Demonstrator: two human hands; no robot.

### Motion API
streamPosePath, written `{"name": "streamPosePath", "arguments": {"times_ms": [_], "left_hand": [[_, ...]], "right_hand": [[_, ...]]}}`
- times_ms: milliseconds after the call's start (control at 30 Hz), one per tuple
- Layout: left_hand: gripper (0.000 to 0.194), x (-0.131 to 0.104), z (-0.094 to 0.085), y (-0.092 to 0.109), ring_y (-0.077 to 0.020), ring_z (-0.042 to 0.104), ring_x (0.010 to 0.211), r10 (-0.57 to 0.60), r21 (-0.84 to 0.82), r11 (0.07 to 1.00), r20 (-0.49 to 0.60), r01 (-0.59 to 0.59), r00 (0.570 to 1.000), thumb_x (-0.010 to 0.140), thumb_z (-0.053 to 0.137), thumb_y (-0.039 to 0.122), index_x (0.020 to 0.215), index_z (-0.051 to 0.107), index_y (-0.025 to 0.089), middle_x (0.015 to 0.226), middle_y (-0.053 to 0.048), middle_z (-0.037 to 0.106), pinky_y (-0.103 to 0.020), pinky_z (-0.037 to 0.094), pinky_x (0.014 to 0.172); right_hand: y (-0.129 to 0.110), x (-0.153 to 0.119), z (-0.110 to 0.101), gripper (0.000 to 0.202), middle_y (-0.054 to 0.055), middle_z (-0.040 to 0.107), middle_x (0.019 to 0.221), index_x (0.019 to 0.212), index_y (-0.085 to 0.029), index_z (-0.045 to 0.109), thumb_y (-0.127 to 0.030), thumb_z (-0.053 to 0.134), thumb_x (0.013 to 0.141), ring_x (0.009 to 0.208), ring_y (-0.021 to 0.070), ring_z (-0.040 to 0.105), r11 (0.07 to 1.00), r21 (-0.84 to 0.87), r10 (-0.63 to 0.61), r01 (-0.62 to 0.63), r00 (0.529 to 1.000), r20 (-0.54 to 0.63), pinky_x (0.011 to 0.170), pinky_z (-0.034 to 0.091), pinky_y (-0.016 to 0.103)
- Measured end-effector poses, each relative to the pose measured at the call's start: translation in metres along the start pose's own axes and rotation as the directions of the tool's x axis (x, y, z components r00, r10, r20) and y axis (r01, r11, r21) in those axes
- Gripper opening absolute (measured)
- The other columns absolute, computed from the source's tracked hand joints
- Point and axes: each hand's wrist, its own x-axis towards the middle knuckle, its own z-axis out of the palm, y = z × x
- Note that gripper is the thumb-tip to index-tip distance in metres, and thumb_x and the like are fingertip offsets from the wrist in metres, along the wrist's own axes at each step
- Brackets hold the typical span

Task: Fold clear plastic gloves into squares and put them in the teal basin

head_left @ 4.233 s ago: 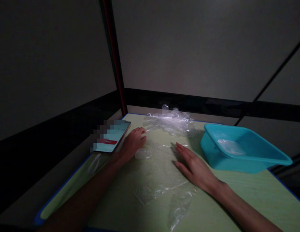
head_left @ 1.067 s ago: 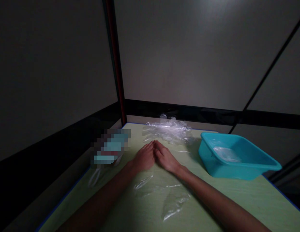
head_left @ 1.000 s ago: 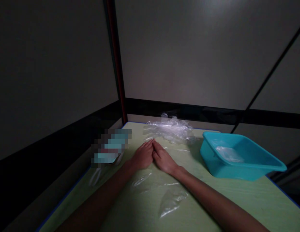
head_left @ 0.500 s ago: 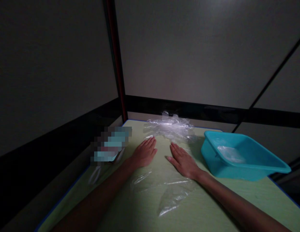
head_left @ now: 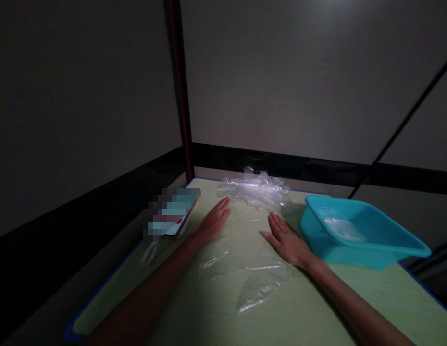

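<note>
A thin clear plastic film, perhaps a bag or a glove, lies spread on the pale green table between my arms; its near part is creased and shiny. My left hand is at the film's left side, fingers stretched out and palm turned partly inward, slightly blurred. On the right side my right hand rests palm down with fingers extended and thumb apart. Neither hand grips anything. Beyond the fingertips sits a crumpled heap of clear plastic with rounded, finger-like ends.
A turquoise plastic basin stands at the right, with clear plastic inside. At the left edge a phone, partly pixelated, leans with a white strap. Walls close off the green table behind and left.
My right hand has slid to the right, away from the left one. The left hand has tilted from flat toward its edge. The view has shifted slightly.
</note>
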Motion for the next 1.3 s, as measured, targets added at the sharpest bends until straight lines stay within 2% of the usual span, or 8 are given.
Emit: {"name": "streamPosePath", "arguments": {"times_ms": [100, 200, 400, 567, 667, 867, 1133, 1300], "left_hand": [[0.044, -0.004, -0.013, 0.007, -0.015, 0.031, 0.121, -0.086, -0.022, 0.996, -0.081, 0.085, 0.993, 0.084, 0.02, 0.019, 0.122, 0.037, 0.006, 0.129, -0.011, 0.038, -0.032, 0.027, 0.1], [0.043, -0.023, -0.023, 0.031, -0.0166, 0.029, 0.121, -0.075, -0.022, 0.997, -0.085, 0.073, 0.994, 0.082, 0.027, 0.02, 0.122, 0.038, 0.007, 0.13, -0.012, 0.037, -0.033, 0.025, 0.101], [0.044, -0.075, -0.029, 0.085, -0.0211, 0.027, 0.122, 0.141, 0.046, 0.988, 0.16, -0.15, 0.977, 0.083, 0.034, 0.024, 0.122, 0.037, 0.004, 0.131, -0.016, 0.034, -0.035, 0.026, 0.101], [0.041, -0.091, -0.027, 0.096, -0.0217, 0.029, 0.122, 0.241, 0.026, 0.968, 0.173, -0.249, 0.955, 0.084, 0.035, 0.025, 0.121, 0.04, 0.008, 0.129, -0.013, 0.039, -0.035, 0.024, 0.102], [0.043, -0.094, -0.023, 0.095, -0.0234, 0.027, 0.122, 0.269, 0.004, 0.962, 0.157, -0.273, 0.95, 0.084, 0.034, 0.025, 0.124, 0.037, 0.009, 0.129, -0.012, 0.038, -0.036, 0.023, 0.102], [0.055, -0.098, -0.017, 0.09, -0.0223, 0.019, 0.125, 0.238, 0.019, 0.969, 0.182, -0.246, 0.954, 0.083, 0.036, 0.031, 0.131, 0.02, 0.009, 0.137, -0.013, 0.023, -0.037, 0.022, 0.103], [0.055, -0.099, -0.02, 0.09, -0.0245, 0.018, 0.125, 0.223, 0.077, 0.966, 0.245, -0.248, 0.944, 0.081, 0.04, 0.035, 0.126, 0.029, 0.006, 0.135, -0.017, 0.026, -0.039, 0.023, 0.1], [0.055, -0.098, -0.027, 0.09, -0.0227, 0.015, 0.126, 0.273, -0.018, 0.961, 0.237, -0.277, 0.932, 0.081, 0.041, 0.033, 0.128, 0.027, 0.008, 0.136, -0.013, 0.023, -0.04, 0.019, 0.102]], "right_hand": [[0.003, 0.001, -0.001, 0.071, 0.013, 0.014, 0.138, 0.132, -0.003, 0.02, -0.056, 0.015, 0.083, 0.126, 0.0194, 0.009, 0.999, 0.05, 0.016, -0.015, 1.0, -0.006, 0.103, 0.015, 0.037], [0.002, 0.0, -0.006, 0.068, 0.015, 0.015, 0.137, 0.131, -0.001, 0.019, -0.051, 0.017, 0.085, 0.126, 0.0203, 0.009, 0.999, 0.049, -0.011, 0.014, 0.998, -0.055, 0.103, 0.015, 0.039], [-0.035, -0.008, -0.021, 0.055, 0.015, 0.023, 0.136, 0.129, -0.003, 0.028, -0.037, 0.028, 0.086, 0.125, 0.0209, 0.018, 0.984, -0.011, -0.176, 0.176, 0.973, -0.148, 0.103, 0.017, 0.037], [-0.08, -0.022, -0.012, 0.049, 0.013, 0.026, 0.135, 0.13, -0.004, 0.026, -0.032, 0.022, 0.089, 0.124, 0.0158, 0.021, 0.918, 0.191, -0.344, 0.348, 0.937, -0.055, 0.103, 0.019, 0.03], [-0.091, -0.029, -0.004, 0.049, 0.011, 0.022, 0.137, 0.131, -0.005, 0.025, -0.031, 0.021, 0.09, 0.126, 0.017, 0.016, 0.892, 0.226, -0.399, 0.391, 0.917, -0.011, 0.104, 0.016, 0.032], [-0.068, -0.038, -0.002, 0.06, 0.011, 0.014, 0.139, 0.134, -0.009, 0.015, -0.045, 0.026, 0.087, 0.126, 0.0195, 0.014, 0.912, 0.141, -0.391, 0.385, 0.92, 0.015, 0.103, 0.018, 0.037], [-0.021, -0.051, -0.011, 0.06, 0.01, 0.017, 0.137, 0.132, -0.009, 0.02, -0.047, 0.023, 0.086, 0.126, 0.0199, 0.013, 0.968, -0.034, -0.246, 0.248, 0.968, 0.056, 0.103, 0.017, 0.039], [-0.01, -0.057, -0.019, 0.057, 0.011, 0.019, 0.137, 0.132, -0.012, 0.022, -0.046, 0.027, 0.086, 0.126, 0.021, 0.016, 0.974, 0.013, -0.227, 0.227, 0.974, 0.002, 0.101, 0.019, 0.041]]}}
